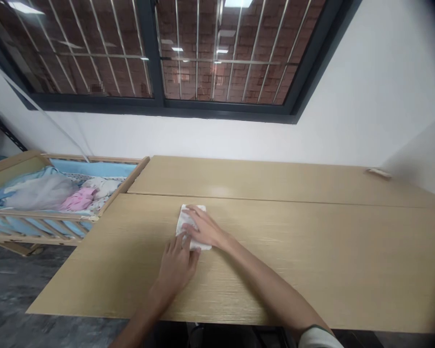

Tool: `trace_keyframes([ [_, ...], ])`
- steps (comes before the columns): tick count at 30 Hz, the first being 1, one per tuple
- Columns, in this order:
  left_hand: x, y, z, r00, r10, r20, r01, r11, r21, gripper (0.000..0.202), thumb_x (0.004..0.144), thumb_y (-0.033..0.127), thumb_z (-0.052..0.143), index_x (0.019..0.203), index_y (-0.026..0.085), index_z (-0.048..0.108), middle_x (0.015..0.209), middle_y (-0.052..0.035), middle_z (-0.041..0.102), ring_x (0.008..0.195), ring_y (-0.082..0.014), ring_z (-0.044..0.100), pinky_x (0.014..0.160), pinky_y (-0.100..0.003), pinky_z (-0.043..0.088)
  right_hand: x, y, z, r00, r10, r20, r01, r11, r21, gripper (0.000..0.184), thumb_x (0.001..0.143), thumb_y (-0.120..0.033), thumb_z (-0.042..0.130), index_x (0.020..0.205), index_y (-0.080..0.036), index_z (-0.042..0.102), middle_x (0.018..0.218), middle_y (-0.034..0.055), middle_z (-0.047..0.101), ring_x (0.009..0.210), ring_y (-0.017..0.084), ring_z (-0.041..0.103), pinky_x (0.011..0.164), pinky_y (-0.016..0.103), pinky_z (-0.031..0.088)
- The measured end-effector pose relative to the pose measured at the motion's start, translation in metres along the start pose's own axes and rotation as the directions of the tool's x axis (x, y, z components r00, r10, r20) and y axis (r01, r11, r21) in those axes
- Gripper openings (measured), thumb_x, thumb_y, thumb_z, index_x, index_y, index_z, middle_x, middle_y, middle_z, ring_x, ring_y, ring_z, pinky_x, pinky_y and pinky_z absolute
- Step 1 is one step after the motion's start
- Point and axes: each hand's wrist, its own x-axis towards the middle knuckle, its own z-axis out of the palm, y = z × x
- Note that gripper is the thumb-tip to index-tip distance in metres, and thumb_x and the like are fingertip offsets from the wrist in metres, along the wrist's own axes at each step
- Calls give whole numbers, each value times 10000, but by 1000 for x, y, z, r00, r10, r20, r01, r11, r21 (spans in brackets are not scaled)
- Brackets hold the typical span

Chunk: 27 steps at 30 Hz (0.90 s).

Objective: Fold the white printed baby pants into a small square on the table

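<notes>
A small folded white cloth [186, 217] lies on the light wooden table [311, 251], left of its middle. My right hand [203, 228] rests flat on top of the cloth, fingers stretched out and pointing left. My left hand [176, 266] lies on the table just in front of the cloth, its fingertips touching the cloth's near edge, fingers extended. Most of the cloth is covered by my right hand.
A wooden baby cot [58, 198] with blue lining, pink and white clothes and grey netting stands left of the table. A second table top [275, 176] abuts behind, against a white wall under a barred window. A small flat object [379, 172] lies far right.
</notes>
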Motion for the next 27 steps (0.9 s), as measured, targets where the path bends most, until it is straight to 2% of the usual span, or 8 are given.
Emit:
trace_keyframes([
  [3,-38,18,8,1000,2,22,-5,990,143,427,976,393,498,1285,132,636,1362,-205,609,1274,-393,539,1033,-562,455,-14,-31,9,953,-199,230,190,980,59,569,1048,-400,426,1582,-231,331,1661,88,288,1516,233,294,1212,393,300],
  [5,-51,21,14,999,3,35,-9,985,174,421,965,361,518,1292,129,649,1318,-194,648,1267,-390,547,1053,-564,442,-22,-40,19,906,-265,331,246,964,99,595,1054,-401,404,1606,-214,289,1675,74,259,1539,208,247,1241,366,244],
  [9,-55,17,15,998,44,42,-50,986,159,374,980,345,513,1237,137,689,1274,-177,682,1248,-354,570,1123,-559,386,-27,-30,38,880,-189,436,178,982,66,603,1073,-469,318,1612,-200,281,1675,58,246,1560,182,172,1271,364,148],
  [12,-52,12,12,997,63,37,-69,984,164,409,995,404,498,1241,129,675,1322,-190,651,1299,-358,539,1108,-540,403,-18,-12,44,889,-96,448,114,993,-13,601,1080,-494,265,1617,-223,262,1679,47,218,1565,184,147,1273,408,117],
  [15,-51,10,10,997,76,31,-81,977,195,500,1009,433,471,1378,111,574,1481,-203,527,1404,-355,447,1094,-511,416,-2,9,45,904,-61,423,111,989,-96,627,1075,-519,246,1623,-213,240,1681,53,201,1568,189,132,1273,430,89],
  [18,-51,8,11,996,80,25,-84,969,234,546,1020,424,448,1474,123,481,1565,-198,430,1434,-345,415,1090,-499,412,16,32,39,924,-29,382,104,979,-178,658,1065,-554,224,1627,-213,222,1683,53,190,1571,197,116,1273,439,66],
  [23,-52,6,12,997,67,32,-73,965,252,563,1023,414,438,1524,156,421,1576,-178,420,1447,-326,403,1103,-486,398,37,60,25,935,25,354,68,966,-249,665,1060,-558,163,1639,-232,151,1691,36,143,1573,206,100,1271,442,53],
  [27,-49,8,11,998,50,44,-60,966,252,541,1027,414,431,1497,148,461,1571,-190,424,1440,-340,410,1083,-498,409,39,66,24,954,13,301,70,962,-264,662,1059,-541,197,1635,-214,192,1692,55,163,1570,214,122,1268,444,87],
])
